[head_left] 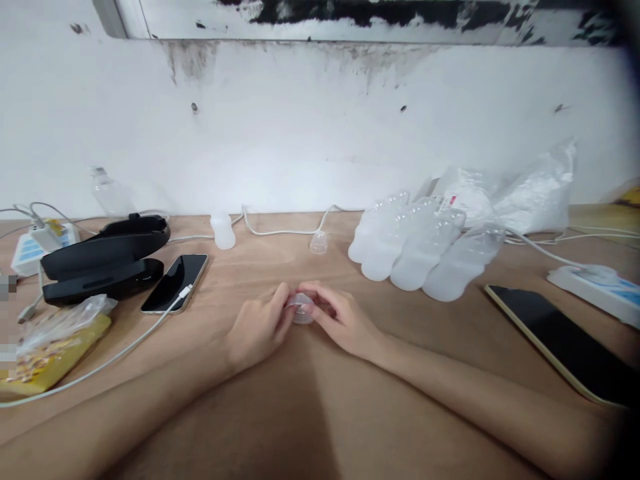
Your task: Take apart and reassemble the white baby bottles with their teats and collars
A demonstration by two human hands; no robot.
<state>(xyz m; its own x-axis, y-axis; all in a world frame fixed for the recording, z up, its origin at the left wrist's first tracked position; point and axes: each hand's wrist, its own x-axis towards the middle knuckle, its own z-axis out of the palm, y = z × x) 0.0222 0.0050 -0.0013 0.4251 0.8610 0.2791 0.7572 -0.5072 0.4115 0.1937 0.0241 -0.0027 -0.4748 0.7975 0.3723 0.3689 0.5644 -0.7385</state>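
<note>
Both of my hands meet at the middle of the table around a small clear plastic cup-like piece with rings around it [302, 310]. My left hand [263, 323] grips its left side between thumb and fingers. On the right side, the thumb and fingers of my right hand [347, 320] close on the same piece. Part of it is hidden behind the fingers. Farther back stands a similar clear cup-shaped piece [319, 243], touched by neither hand. A frosted white bottle [223, 231] leans slightly at the back left. To the right, several frosted bottles with clear tops [400, 243] lie in rows.
At left are a black case [107, 250], a phone [175, 283] with a white cable, a yellow snack bag [60, 347] and a power strip [30, 250]. A tablet [555, 337], another power strip [600, 287] and a plastic bag [530, 193] are at right. White wall behind.
</note>
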